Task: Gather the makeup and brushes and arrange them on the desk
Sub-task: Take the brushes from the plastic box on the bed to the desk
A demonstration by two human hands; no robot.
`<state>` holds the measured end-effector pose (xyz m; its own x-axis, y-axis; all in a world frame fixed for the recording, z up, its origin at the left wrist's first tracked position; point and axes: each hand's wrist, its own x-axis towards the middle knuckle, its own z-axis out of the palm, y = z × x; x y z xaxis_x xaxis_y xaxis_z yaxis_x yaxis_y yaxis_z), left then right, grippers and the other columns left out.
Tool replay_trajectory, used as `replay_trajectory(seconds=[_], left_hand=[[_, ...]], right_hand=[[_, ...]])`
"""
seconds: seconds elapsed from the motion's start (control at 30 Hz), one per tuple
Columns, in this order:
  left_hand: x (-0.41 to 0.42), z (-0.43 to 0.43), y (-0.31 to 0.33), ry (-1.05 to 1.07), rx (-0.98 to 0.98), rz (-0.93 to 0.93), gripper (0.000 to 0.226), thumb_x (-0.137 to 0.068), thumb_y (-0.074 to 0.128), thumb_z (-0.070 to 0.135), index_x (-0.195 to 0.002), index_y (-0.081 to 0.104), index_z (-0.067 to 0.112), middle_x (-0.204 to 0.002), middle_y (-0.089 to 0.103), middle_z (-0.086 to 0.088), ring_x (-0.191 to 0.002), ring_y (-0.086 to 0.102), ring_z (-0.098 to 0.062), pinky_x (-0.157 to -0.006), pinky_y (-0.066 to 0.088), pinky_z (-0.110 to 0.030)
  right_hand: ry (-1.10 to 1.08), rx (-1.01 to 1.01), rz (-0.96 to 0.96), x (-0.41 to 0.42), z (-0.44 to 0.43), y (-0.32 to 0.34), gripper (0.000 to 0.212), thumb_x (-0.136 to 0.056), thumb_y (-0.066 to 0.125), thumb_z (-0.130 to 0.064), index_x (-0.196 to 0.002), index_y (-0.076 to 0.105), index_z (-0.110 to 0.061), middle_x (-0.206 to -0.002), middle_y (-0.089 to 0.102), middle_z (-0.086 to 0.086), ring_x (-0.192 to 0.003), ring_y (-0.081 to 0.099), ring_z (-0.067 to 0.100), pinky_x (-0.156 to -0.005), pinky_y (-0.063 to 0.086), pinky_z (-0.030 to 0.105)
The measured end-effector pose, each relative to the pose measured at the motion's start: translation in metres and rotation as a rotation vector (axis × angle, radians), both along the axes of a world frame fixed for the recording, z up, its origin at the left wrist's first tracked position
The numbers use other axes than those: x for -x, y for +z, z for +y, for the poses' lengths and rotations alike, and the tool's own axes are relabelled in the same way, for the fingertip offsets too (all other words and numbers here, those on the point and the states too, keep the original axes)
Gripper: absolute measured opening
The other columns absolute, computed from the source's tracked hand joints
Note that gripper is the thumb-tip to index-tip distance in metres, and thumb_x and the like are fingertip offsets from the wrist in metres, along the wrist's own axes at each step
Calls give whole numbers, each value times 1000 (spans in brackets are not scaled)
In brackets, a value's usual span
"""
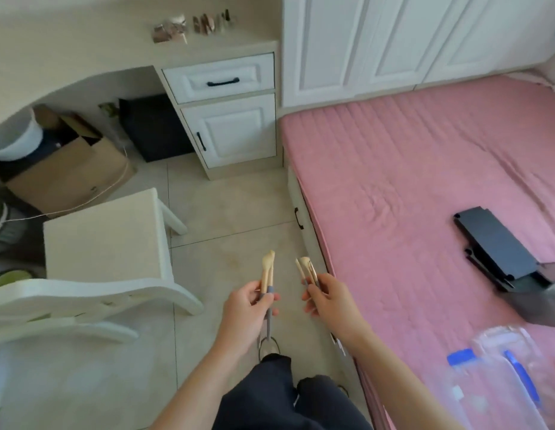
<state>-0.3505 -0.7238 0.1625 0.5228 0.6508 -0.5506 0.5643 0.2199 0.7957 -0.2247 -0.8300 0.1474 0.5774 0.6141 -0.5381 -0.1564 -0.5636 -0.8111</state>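
So, fingers first: the left hand point(248, 305) has its thumb and fingers curled round a small bunch of brushes point(268, 271), pale bristles pointing away from the person, grey handles poking out below the palm; the right hand point(330, 301) pinches a second bunch point(308, 268) the same way, bristles toward the far side; the two bunches are just beside each other, not touching, over the floor tiles between the chair point(105, 243) on the left and the pink bed point(425, 187) on the right.

Progress-wise I'd call it roughly midway; the brushes are gathered but not yet on the desk point(84, 41), which is far left; some small makeup bits point(189, 27) sit near its right end, too blurry to say what they are or whether they're tidy.

On the near right of the bed there's a clear pouch point(493, 389) with something blue in it, plus a black case point(496, 243) farther back; can't tell if either holds more makeup. What's left, I reckon: carry these over, lay them out, maybe one more trip.
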Motion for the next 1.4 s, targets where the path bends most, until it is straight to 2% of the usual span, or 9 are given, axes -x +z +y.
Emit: replay_trajectory(seconds=[0.13,0.37,0.53,0.7,0.87,1.07,1.4], left_hand=[[9,35,-3,47,-13,19,15,-94,57,13,-102,60,26,-92,73,6,-76,70,-10,-62,52,-16],[-1,84,-8,110,-33,55,14,-94,56,15,-103,62,24,-90,72,8,-76,69,-10,-77,58,-30],[-32,121,-13,119,-43,83,15,-94,56,16,-105,59,25,-92,71,8,-79,68,-10,-80,57,-30],[-85,169,-13,186,-44,75,19,-94,55,16,-113,58,21,-94,70,6,-81,68,-12,-78,57,-28],[-145,217,-6,255,-28,46,23,-95,54,15,-117,58,16,-95,70,5,-80,69,-14,-76,58,-28],[-200,264,-1,308,-24,24,19,-95,55,15,-112,61,17,-92,71,5,-79,69,-14,-73,57,-25],[-251,346,-11,328,7,36,19,-95,55,15,-113,61,17,-90,72,4,-79,69,-14,-72,57,-25]], right_hand=[[22,8,9,5,43,-2,15,-98,44,-12,-100,58,-15,-82,63,4,-66,60,13,-62,51,24],[94,37,-11,-7,102,-5,14,-98,46,-15,-104,59,-16,-86,65,6,-68,61,12,-62,51,22],[115,57,-7,-39,140,-10,14,-98,47,-17,-105,59,-17,-88,66,7,-67,61,13,-63,52,22],[136,48,32,-93,188,-6,15,-98,46,-14,-106,58,-12,-85,64,6,-64,59,10,-58,48,17],[208,59,5,-155,245,1,16,-98,43,-14,-103,59,-15,-82,64,2,-64,59,8,-57,46,18],[276,39,-14,-213,307,11,18,-98,42,-12,-102,59,-15,-82,64,3,-65,59,10,-58,46,20],[240,75,37,-267,391,0,17,-97,42,-12,-98,59,-14,-82,64,5,-65,59,13,-58,48,21]])
